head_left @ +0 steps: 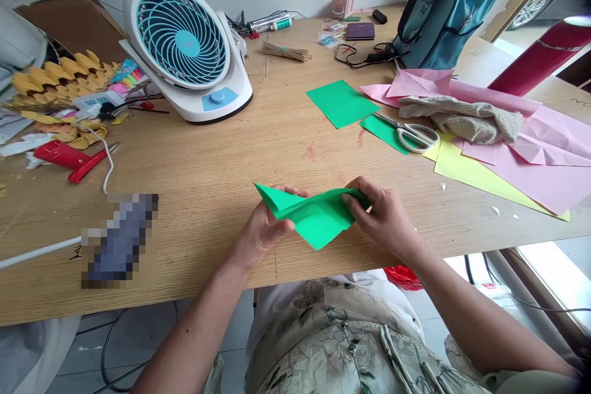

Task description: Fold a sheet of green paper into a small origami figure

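A sheet of green paper (318, 221), partly folded over, is held just above the table's front edge. My left hand (268, 225) supports its left side, with the thumb in front and the fingers behind the sheet. On the right, my right hand (378, 212) pinches the paper's corner between thumb and fingers. Farther back lie a flat green square (342, 103) and a smaller green piece (385, 132). Scissors with white handles (415, 137) rest partly on that smaller piece, blades pointing left.
A white fan (184, 49) stands at the back left. Near it lie a red glue gun (69, 157) and yellow paper shapes (55, 80). To the right are pink paper (545, 178), gloves (466, 117), a red bottle (540, 58) and a teal bag (431, 18). A pixelated object (122, 240) sits front left.
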`<state>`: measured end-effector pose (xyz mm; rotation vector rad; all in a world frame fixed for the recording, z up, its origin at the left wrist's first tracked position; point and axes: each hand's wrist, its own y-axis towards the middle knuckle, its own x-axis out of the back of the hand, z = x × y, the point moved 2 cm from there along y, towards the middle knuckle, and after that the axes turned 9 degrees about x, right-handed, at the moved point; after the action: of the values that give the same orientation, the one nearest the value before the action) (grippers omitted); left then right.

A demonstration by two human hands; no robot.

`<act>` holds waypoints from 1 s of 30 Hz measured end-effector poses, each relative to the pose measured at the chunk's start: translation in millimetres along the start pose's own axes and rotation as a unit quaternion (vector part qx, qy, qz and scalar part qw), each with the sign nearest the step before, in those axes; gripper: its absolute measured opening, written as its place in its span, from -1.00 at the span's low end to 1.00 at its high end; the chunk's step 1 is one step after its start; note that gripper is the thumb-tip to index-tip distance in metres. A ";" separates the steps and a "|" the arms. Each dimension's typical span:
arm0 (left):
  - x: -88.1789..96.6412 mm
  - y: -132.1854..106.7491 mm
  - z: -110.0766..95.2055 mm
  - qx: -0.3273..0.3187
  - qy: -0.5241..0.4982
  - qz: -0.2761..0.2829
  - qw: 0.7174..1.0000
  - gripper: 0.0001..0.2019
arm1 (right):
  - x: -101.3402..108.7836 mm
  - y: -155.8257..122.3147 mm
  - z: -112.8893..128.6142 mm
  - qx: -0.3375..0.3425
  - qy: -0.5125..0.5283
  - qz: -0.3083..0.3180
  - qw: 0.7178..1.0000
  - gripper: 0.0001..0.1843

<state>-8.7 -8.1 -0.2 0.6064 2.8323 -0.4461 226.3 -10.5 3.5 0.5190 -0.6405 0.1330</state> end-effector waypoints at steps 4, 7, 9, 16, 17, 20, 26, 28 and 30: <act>-2.6 1.5 1.3 0.011 0.050 -0.011 0.999 -0.29 | 2.5 1.8 -3.2 -0.041 0.029 -0.019 0.999 -0.89; -1.9 2.0 0.5 -0.012 0.090 -0.030 0.995 -0.35 | 1.6 3.5 -8.7 -0.096 0.107 -0.024 0.989 -0.74; -0.9 2.5 -0.5 -0.017 0.101 -0.032 0.994 -0.40 | -1.0 3.9 -13.0 -0.135 0.188 -0.017 0.973 -0.65; -5.5 7.5 -10.5 -0.063 0.144 -0.029 0.987 -0.68 | -5.3 1.5 -17.8 -0.173 0.348 -0.013 0.921 -0.61; -6.5 8.7 -13.9 -0.079 0.144 -0.034 0.986 -0.70 | -4.4 1.6 -16.8 -0.162 0.350 -0.019 0.922 -0.65; -7.4 14.0 -29.0 -0.148 0.196 -0.056 0.968 -0.78 | 0.7 5.6 -13.7 -0.115 0.328 -0.034 0.937 -0.76; 6.8 34.7 -58.8 -0.286 0.379 -0.123 0.871 -0.80 | 22.6 29.3 -10.0 0.019 0.029 -0.068 0.997 -0.73; 13.1 39.0 -60.4 -0.295 0.398 -0.151 0.855 -0.73 | 29.2 32.8 -7.4 0.071 -0.020 -0.097 0.993 -0.61; 16.5 37.8 -57.3 -0.314 0.399 -0.161 0.846 -0.69 | 32.2 29.5 -5.6 0.102 -0.021 -0.117 0.988 -0.53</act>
<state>-15.3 49.9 39.5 0.1759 3.5368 0.9037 246.9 16.6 31.4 0.7923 -0.6065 -0.0341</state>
